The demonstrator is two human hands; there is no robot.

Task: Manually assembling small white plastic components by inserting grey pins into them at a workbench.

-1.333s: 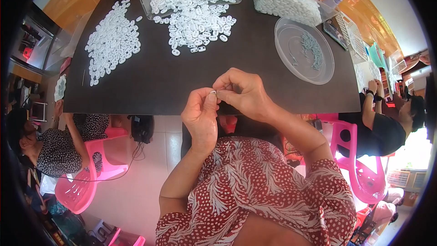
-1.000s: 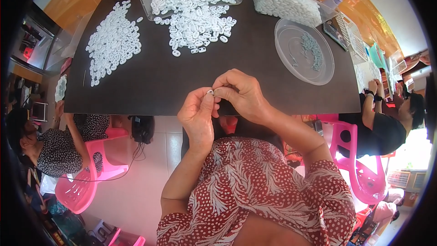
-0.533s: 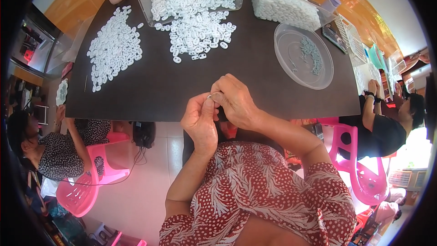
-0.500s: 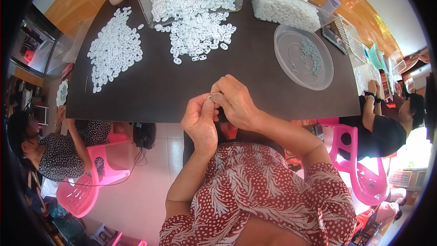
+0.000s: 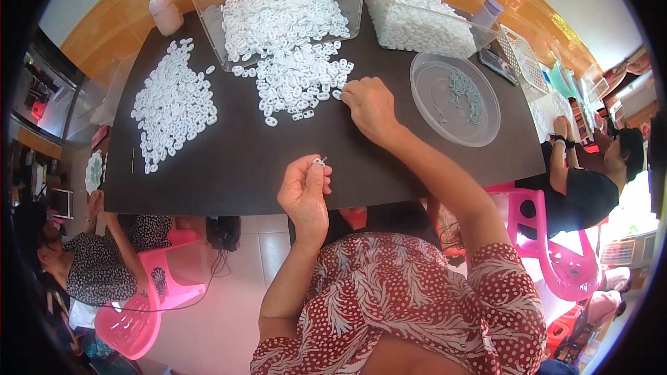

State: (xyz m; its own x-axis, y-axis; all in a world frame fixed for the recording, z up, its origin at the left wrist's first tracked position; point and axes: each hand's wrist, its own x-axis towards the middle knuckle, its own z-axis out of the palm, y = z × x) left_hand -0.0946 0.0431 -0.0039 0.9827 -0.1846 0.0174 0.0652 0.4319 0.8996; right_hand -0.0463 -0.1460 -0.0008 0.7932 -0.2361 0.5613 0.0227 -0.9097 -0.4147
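My left hand (image 5: 304,191) is closed near the table's front edge, pinching a small white oval piece with holes (image 5: 318,162) between thumb and forefinger. A thin greyish bit sticks out beside it, too small to name. Farther out, my right hand (image 5: 370,105) has its fingers pinched together at the right edge of the middle pile of white oval pieces (image 5: 295,80). Its fingertips are on one white oval piece (image 5: 337,95) lying there. Behind that pile, a clear plastic bin (image 5: 208,35) lies open toward me, with more of the same pieces spilling out.
Another pile of white pieces (image 5: 174,107) spreads at the left, near a thin needle-like stick (image 5: 133,160). On the right are a round clear lid (image 5: 434,121) holding small grey-green parts, a filled clear bin (image 5: 479,36) and a phone (image 5: 499,68). People sit at both sides on pink chairs (image 5: 128,326).
My right hand has left my left hand and reached forward to the middle pile. The left hand stays near the table edge, still pinching its piece. The view has tilted slightly.
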